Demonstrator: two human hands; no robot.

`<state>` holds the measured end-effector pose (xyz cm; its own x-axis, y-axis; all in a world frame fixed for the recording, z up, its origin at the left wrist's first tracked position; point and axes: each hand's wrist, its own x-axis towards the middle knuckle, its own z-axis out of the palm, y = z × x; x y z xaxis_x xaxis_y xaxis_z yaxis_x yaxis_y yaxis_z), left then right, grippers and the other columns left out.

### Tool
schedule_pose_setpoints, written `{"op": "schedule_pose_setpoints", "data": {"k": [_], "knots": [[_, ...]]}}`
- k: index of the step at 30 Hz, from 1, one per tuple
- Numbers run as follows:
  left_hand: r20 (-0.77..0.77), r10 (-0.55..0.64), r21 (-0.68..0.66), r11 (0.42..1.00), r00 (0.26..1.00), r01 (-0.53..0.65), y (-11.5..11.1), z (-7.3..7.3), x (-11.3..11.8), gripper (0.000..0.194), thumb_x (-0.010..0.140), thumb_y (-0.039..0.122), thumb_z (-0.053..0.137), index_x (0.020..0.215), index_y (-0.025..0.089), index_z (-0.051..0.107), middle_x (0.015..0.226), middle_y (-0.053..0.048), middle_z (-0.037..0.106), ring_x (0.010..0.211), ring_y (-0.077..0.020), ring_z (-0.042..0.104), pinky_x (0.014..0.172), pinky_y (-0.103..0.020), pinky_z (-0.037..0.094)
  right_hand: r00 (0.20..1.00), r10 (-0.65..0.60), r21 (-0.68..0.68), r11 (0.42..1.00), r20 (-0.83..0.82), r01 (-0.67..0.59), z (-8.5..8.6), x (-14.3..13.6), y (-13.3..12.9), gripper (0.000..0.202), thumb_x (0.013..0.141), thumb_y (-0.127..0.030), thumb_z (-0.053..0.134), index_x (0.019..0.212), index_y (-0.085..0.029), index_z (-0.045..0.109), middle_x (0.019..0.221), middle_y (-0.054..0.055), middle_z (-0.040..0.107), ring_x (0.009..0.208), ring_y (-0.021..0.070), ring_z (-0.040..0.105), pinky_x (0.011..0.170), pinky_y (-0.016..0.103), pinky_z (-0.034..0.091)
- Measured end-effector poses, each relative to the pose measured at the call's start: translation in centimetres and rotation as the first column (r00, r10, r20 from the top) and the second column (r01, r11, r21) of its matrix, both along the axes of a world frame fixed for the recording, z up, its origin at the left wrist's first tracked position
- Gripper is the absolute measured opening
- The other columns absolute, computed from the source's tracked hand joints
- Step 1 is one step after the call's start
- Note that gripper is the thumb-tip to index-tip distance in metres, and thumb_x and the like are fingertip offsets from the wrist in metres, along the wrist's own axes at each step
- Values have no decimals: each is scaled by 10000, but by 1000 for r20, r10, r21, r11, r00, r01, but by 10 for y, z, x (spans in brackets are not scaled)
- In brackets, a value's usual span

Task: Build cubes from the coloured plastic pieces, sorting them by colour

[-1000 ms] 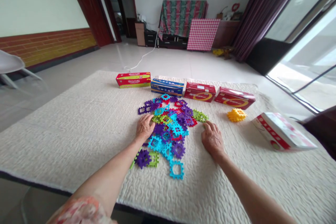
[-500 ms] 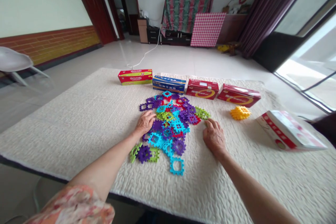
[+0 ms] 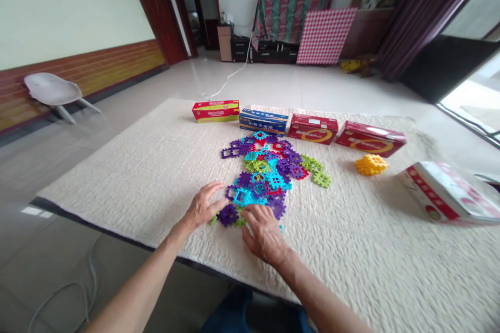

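Note:
A loose heap of notched plastic building blocks (image 3: 275,179) in purple, light blue, green and red lies on the cream quilted cover. At the heap's near left end is my left hand (image 3: 203,205), its thumb and fingers apart with nothing between them. Beside its fingertips lies a purple block (image 3: 228,215). My right hand (image 3: 265,233) reaches over the near end of the heap, fingers bent and thumb held apart. Its fingertips are at a green block (image 3: 239,217), partly hidden; I see no block lifted. A green block (image 3: 322,179) lies at the heap's right edge.
Along the far side stand a red-and-yellow box (image 3: 216,112), a blue box (image 3: 263,122) and two dark red boxes (image 3: 313,129). Stacked yellow blocks (image 3: 371,165) lie at right, near a white-and-red box (image 3: 453,192). The covered table's front edge (image 3: 203,266) is close to me.
My right hand has left the green block at the heap's right edge and moved left and nearer to me. My left hand has drawn back toward the near end. The view has shifted.

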<state>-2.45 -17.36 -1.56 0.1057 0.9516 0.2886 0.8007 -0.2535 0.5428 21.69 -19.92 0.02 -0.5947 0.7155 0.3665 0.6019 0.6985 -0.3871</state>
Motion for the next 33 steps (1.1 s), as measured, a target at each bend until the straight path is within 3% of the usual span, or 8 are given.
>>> {"op": "schedule_pose_setpoints", "data": {"k": [2,5,11,15,18,22,26,33], "knots": [[-59,-59,-92,994,996,54,-30,-2,4,585,738,347,665,1289,187,554,1403,-122,496,1302,-275,459,1092,-425,400,993,-69,-44,996,96,73,0,-14,-7,288,818,-193,560,1105,-196,590,1123,100,611,978,254,531,839,388,403],[-92,-82,-115,991,992,72,-48,-12,15,619,731,296,673,1324,201,525,1413,-128,475,1334,-283,416,1113,-441,373,969,-154,-41,985,195,165,-2,-27,-9,260,818,-142,547,1069,-192,594,1062,104,628,925,259,544,804,392,397],[-88,-10,27,1000,996,13,-37,-27,23,402,773,231,616,1174,243,628,1289,-115,554,1211,-270,532,1035,-428,462,955,-197,48,980,221,191,-12,-34,-2,173,877,-111,499,951,-216,614,917,78,636,826,239,546,742,377,377],[-80,7,112,994,997,2,-32,-23,29,332,783,230,608,1111,247,652,1247,-115,565,1161,-258,559,989,-395,498,980,-163,92,984,115,153,-15,-22,3,140,880,-146,542,951,-232,627,919,46,651,865,221,541,777,358,366],[-51,-5,142,990,999,12,-17,-12,42,320,810,290,613,1127,262,643,1267,-107,562,1191,-257,542,1010,-403,483,984,-177,91,981,34,173,-7,-9,18,125,883,-164,552,941,-232,639,915,37,661,879,210,538,790,341,361],[-32,-32,153,988,999,37,29,3,67,361,812,367,638,1152,246,640,1282,-112,569,1208,-261,535,1028,-421,465,966,-252,57,965,-51,255,10,11,56,150,897,-182,527,959,-231,655,929,45,669,912,203,553,829,325,370],[-25,-8,127,992,1000,11,68,10,86,489,748,374,709,1206,230,615,1302,-114,570,1200,-272,547,1027,-429,463,900,-366,-154,929,-238,337,12,32,95,171,880,-218,512,890,-216,682,854,52,674,831,186,584,824,300,405],[-45,36,123,992,998,-30,63,14,90,459,763,346,679,1193,196,627,1315,-122,566,1220,-278,534,1038,-424,452,714,-592,-356,803,-375,479,-6,58,93,301,821,-297,424,898,-163,682,705,38,677,626,164,596,611,259,455]]}}
